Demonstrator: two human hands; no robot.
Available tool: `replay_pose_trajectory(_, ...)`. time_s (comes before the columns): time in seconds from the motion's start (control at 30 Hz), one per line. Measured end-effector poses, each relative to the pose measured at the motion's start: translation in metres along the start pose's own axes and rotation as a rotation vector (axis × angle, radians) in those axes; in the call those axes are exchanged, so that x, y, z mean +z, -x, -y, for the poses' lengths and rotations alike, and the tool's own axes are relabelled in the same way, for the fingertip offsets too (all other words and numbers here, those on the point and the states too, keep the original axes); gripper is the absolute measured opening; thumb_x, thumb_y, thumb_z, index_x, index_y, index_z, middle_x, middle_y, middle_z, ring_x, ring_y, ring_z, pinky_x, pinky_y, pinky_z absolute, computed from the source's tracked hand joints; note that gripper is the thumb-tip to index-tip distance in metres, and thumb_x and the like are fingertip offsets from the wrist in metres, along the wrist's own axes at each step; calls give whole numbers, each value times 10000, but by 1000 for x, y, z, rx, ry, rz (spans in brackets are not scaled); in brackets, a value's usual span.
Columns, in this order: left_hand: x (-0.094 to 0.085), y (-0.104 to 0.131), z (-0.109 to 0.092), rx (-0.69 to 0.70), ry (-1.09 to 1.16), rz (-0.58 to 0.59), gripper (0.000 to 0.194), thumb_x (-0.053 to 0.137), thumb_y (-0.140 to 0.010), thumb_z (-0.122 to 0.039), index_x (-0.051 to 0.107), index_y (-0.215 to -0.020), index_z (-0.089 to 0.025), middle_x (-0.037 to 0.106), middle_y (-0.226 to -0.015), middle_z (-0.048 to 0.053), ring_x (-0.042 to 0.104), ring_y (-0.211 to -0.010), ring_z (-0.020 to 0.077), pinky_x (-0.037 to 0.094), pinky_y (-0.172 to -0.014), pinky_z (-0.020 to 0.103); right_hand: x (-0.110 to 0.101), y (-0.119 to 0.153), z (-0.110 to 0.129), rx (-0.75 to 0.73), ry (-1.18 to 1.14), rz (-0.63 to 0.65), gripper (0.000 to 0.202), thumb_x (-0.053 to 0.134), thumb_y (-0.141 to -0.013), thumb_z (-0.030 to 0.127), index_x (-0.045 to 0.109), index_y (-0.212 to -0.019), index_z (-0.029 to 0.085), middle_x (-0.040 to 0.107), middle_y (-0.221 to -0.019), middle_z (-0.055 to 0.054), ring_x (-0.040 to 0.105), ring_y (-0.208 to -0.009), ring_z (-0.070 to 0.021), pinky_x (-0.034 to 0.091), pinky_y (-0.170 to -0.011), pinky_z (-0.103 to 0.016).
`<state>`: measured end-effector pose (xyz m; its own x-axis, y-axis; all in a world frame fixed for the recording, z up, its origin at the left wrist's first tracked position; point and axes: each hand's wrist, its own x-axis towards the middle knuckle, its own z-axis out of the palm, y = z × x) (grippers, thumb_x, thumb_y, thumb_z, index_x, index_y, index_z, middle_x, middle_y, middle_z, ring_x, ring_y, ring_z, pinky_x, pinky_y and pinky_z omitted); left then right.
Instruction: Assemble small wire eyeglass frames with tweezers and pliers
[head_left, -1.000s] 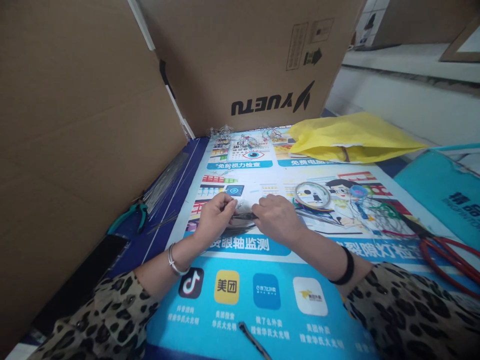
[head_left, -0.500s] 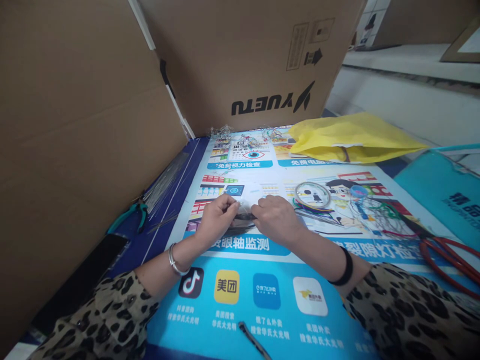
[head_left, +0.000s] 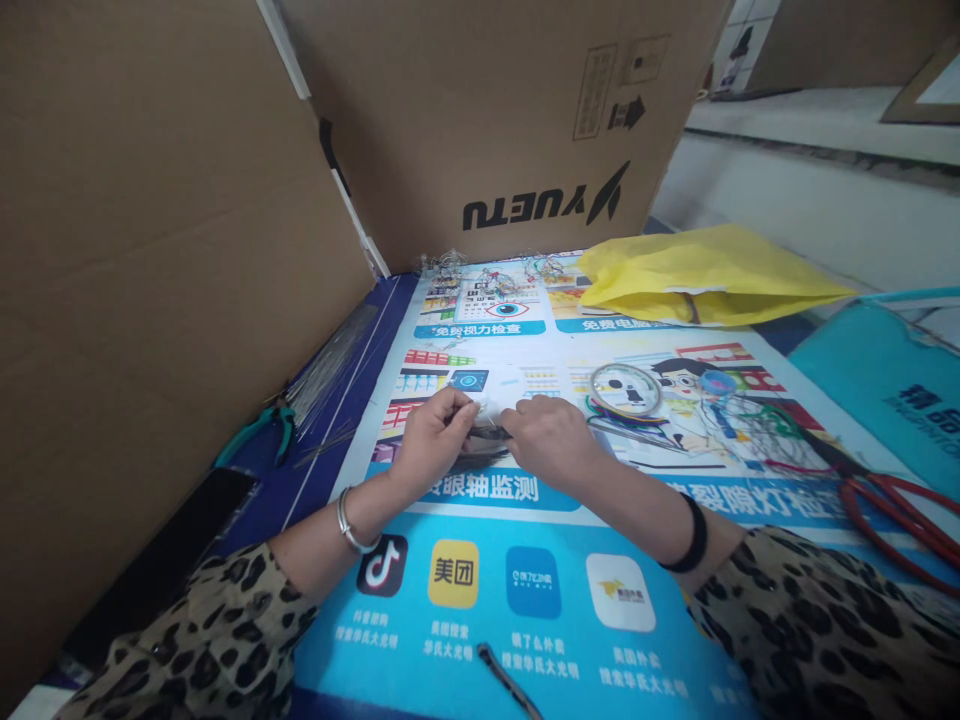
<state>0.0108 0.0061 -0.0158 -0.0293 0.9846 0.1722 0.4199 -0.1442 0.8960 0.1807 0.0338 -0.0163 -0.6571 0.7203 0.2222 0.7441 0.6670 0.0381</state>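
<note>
My left hand (head_left: 433, 432) is closed, thumb pressed to forefinger on something small and whitish that I cannot make out. Just to its right, my right hand (head_left: 551, 435) is closed too, its fingertips hidden behind the knuckles. In the narrow gap between them a dark strand (head_left: 491, 433) runs from one hand toward the other, and a thin pale line shows above it. Beyond the right hand lie a clear ring like a tape roll (head_left: 595, 388) and some coloured wires (head_left: 626, 415).
Cardboard panels (head_left: 480, 120) stand at the left and back. Teal-handled pliers (head_left: 283, 435) lie by thin silvery wires (head_left: 326, 375) at left. A yellow bag (head_left: 697, 262), teal bag (head_left: 862, 365), tangled wires (head_left: 765, 428) and red cable (head_left: 862, 510) are at right. A dark strip (head_left: 508, 682) lies in front.
My right hand has shifted and turned very slightly, and more of the dark strand shows between the hands. The left hand stays nearly in place.
</note>
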Motion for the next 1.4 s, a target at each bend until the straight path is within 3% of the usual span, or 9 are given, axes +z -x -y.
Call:
replay_pose_trajectory(0.13, -2, 1, -1, 62, -49, -11, 179, 471, -845, -333, 493, -737, -193, 559, -605, -38, 506, -477, 87, 391, -502, 199, -3, -2, 4, 34, -3, 72, 187, 483, -793, 245, 641, -849, 161, 658, -792, -96, 589, -756, -206, 371, -624, -289)
replay_pose_trajectory(0.37, -8, 7, -7, 299, -297, -79, 146, 462, -846, -262, 524, -735, -191, 582, -654, -13, 537, -553, 103, 411, -591, 224, -10, -7, 9, 93, -43, 218, 189, 496, -783, 283, 641, -839, 176, 680, -841, -97, 624, -774, -210, 408, -613, -282)
replay_pose_trajectory(0.5, -9, 8, -6, 414, -340, -67, 130, 445, -849, -231, 528, -755, -194, 597, -686, 7, 555, -592, 116, 412, -599, 231, -10, -7, 6, 71, -73, 222, 200, 479, -781, 278, 650, -830, 186, 687, -841, -90, 629, -764, -215, 409, -604, -286)
replay_pose_trajectory(0.67, -10, 8, -3, 464, -348, -45, 141, 445, -839, -220, 559, -757, -200, 600, -658, 9, 566, -615, 127, 419, -619, 241, -11, -7, 1, 44, -103, 248, 209, 479, -782, 285, 655, -842, 190, 687, -843, -85, 624, -759, -204, 400, -604, -277)
replay_pose_trajectory(0.8, -9, 7, -4, 422, -299, -37, 124, 472, -830, -237, 564, -759, -195, 600, -655, 2, 561, -612, 120, 419, -628, 239, -8, -7, -3, 36, -106, 231, 200, 488, -783, 302, 649, -839, 198, 682, -846, -69, 612, -773, -199, 390, -607, -271)
replay_pose_trajectory(1.0, -8, -6, -3, 91, 37, -100, 150, 477, -846, -306, 507, -771, -180, 561, -620, -33, 512, -482, 75, 412, -531, 201, -1, -7, -10, 90, -59, 148, 179, 492, -794, 294, 635, -810, 187, 660, -830, -69, 583, -808, -203, 370, -630, -274)
replay_pose_trajectory(1.13, -9, -13, 0, 2, 68, -116, 143, 509, -817, -313, 516, -760, -181, 542, -575, -47, 490, -467, 76, 391, -502, 188, -2, -11, -15, 185, -100, 149, 188, 463, -823, 301, 614, -827, 189, 647, -827, -55, 577, -802, -186, 349, -614, -258)
replay_pose_trajectory(1.23, -10, -14, 3, 13, -75, -123, 123, 499, -816, -292, 549, -771, -188, 542, -561, -44, 504, -495, 92, 389, -520, 194, -6, -14, -19, 219, -193, 186, 248, 427, -859, 368, 597, -810, 194, 643, -829, -43, 575, -790, -167, 332, -594, -242)
replay_pose_trajectory(1.4, -10, -12, 8, 229, -469, -103, 127, 468, -829, -222, 592, -847, -205, 646, -750, 11, 581, -666, 133, 411, -623, 225, -10, -20, -20, 190, -275, 246, 293, 412, -870, 406, 603, -794, 196, 649, -822, -38, 578, -765, -159, 323, -580, -238)
